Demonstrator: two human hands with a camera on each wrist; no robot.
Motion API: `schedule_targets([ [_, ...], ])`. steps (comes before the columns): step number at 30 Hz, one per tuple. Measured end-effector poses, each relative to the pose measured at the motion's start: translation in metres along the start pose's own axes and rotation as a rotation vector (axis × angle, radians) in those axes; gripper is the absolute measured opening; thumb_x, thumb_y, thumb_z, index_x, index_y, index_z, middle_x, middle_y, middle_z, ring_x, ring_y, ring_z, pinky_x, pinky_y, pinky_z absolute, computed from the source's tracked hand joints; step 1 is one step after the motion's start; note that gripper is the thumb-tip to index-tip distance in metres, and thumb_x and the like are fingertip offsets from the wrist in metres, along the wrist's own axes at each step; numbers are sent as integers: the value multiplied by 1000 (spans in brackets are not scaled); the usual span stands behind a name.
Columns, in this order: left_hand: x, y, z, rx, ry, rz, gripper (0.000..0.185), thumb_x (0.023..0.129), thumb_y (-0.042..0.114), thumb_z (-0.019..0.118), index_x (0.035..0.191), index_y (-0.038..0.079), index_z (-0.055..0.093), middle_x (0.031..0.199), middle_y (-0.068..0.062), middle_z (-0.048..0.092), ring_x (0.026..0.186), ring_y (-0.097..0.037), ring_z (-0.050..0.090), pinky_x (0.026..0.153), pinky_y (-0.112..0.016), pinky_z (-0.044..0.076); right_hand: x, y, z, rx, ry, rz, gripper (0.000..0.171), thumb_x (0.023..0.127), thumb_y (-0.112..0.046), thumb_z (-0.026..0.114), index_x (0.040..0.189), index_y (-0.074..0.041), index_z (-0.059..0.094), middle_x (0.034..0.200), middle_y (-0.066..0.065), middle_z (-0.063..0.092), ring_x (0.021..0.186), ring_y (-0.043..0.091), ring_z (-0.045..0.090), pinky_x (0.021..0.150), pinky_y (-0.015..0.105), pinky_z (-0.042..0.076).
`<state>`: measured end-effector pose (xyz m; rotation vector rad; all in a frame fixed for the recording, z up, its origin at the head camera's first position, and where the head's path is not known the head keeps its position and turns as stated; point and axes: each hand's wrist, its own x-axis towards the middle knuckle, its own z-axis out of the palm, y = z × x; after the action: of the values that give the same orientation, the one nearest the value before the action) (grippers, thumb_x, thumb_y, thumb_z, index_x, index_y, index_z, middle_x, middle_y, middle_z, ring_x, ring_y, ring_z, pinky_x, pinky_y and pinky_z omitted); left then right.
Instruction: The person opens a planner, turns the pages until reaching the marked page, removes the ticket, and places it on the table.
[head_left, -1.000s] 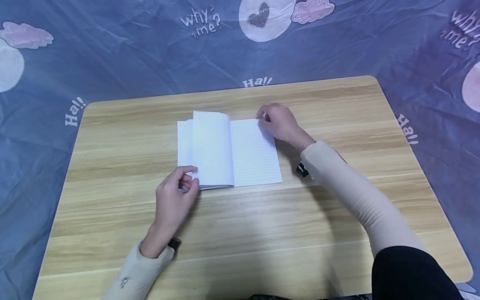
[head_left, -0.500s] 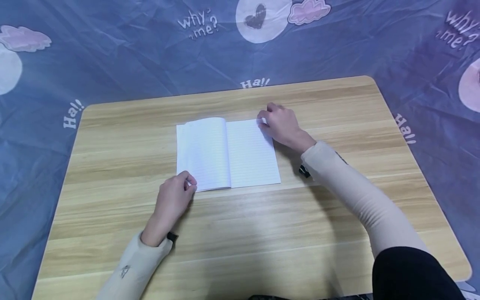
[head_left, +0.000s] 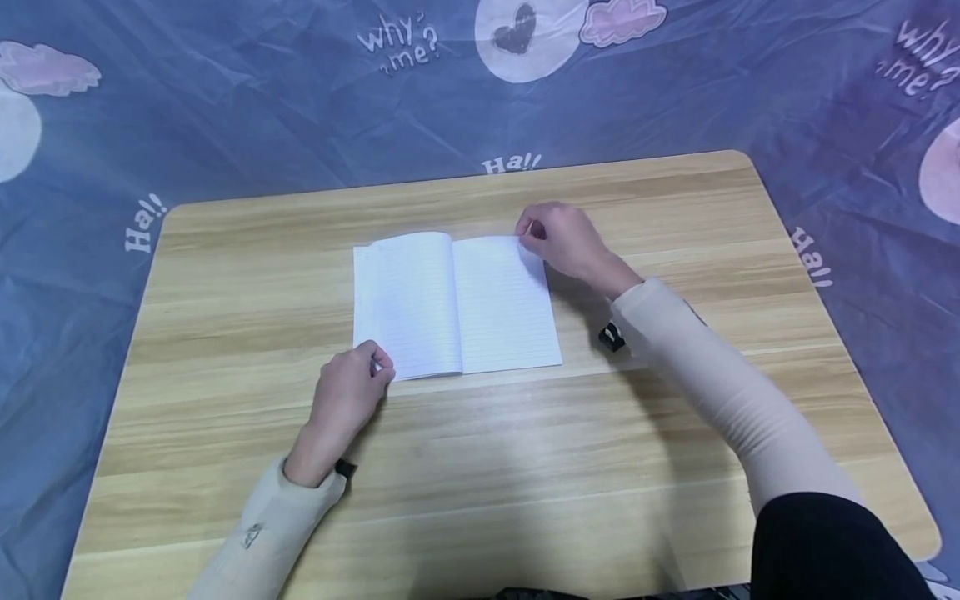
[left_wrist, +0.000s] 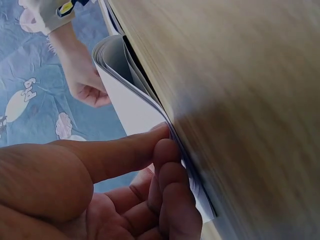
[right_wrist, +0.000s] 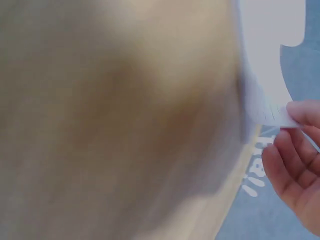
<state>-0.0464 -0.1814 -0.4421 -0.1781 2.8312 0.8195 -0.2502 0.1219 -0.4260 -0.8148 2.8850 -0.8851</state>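
An open notebook (head_left: 502,308) with white lined pages lies in the middle of the table. My left hand (head_left: 349,390) is at its lower left edge; in the left wrist view the thumb and index finger pinch the left-hand pages (left_wrist: 135,110), which bulge up in a curve near the spine. At the far right corner, my right hand (head_left: 564,237) pinches a page between thumb and fingers. The right wrist view shows that page corner (right_wrist: 267,107) lifted and bent up off the table.
The wooden table (head_left: 525,467) has rounded corners. Behind it and along its sides hangs a blue printed cloth (head_left: 285,108). A small black clip-like thing (head_left: 611,337) shows under the right sleeve.
A leaf that stood partly turned has come down onto the left side, and the left hand has closed on the left pages' edge. The right hand stays at the far right corner.
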Motion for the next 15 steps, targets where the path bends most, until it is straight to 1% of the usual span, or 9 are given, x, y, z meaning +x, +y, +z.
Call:
schedule_targets([
  [5,-1,2,-1,14,2,8,5,93,9,70,90,7,66,69,-4,58,60,-22,54,55,-35,43,5,-13,-11,202,-62,59,5,94,-15,71,95,-11,72,73,9,64,61,25,59,51,28,43],
  [7,-1,2,-1,15,8,23,5,92,9,70,90,7,66,68,-3,58,60,-21,54,56,-36,43,6,-19,-14,289,-99,93,6,94,-18,71,95,-12,73,73,12,64,60,27,61,48,29,45],
  [9,-2,2,-1,17,14,39,5,92,8,70,89,7,66,68,-3,58,60,-21,54,56,-36,43,8,-24,-16,395,-142,143,9,95,-20,71,97,-12,73,78,17,66,62,28,62,51,31,50],
  [11,-2,3,-2,23,22,53,6,92,8,70,89,7,65,67,-3,57,61,-22,55,56,-37,43,11,-29,-16,513,-174,199,11,94,-20,72,99,-10,72,86,20,67,63,26,63,58,35,55],
  [13,-2,4,-2,31,29,63,6,92,8,70,89,7,65,68,-3,58,62,-23,56,57,-39,44,16,-34,-14,637,-193,253,15,93,-18,73,102,-6,71,94,20,67,64,23,63,65,37,58],
  [15,-3,6,-3,42,45,72,7,92,8,70,88,6,65,68,-3,58,63,-24,57,58,-41,46,21,-38,-11,770,-198,306,17,93,-14,73,105,-3,70,97,20,68,63,21,63,65,36,58],
])
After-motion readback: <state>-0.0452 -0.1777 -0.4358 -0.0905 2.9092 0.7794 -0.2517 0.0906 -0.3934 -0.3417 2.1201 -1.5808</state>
